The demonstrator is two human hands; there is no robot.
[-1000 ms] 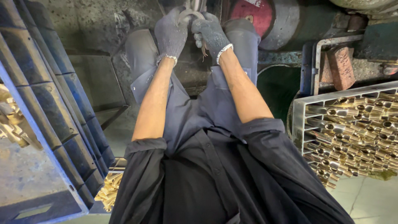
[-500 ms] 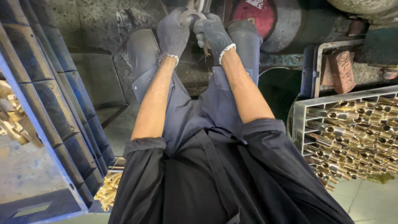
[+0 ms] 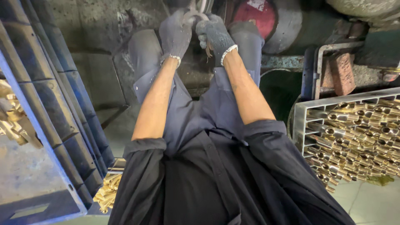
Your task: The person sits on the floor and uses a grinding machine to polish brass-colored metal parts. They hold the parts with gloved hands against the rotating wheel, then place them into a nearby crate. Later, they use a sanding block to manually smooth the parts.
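Head view: both gloved hands reach up to a metal ring [image 3: 196,16].
Left hand [image 3: 176,34]: clamped on the ring.
Right hand [image 3: 214,35]: clamped just beside it.
Advice: keep wrists straight, grips even.

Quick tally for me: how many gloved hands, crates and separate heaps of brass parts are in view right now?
Grey knitted gloved hands: 2, left hand and right hand, both on a metal handle.
Crates: 2, dark blue plastic crate and grey slotted crate.
Heaps of brass parts: 3.
Total: 7.
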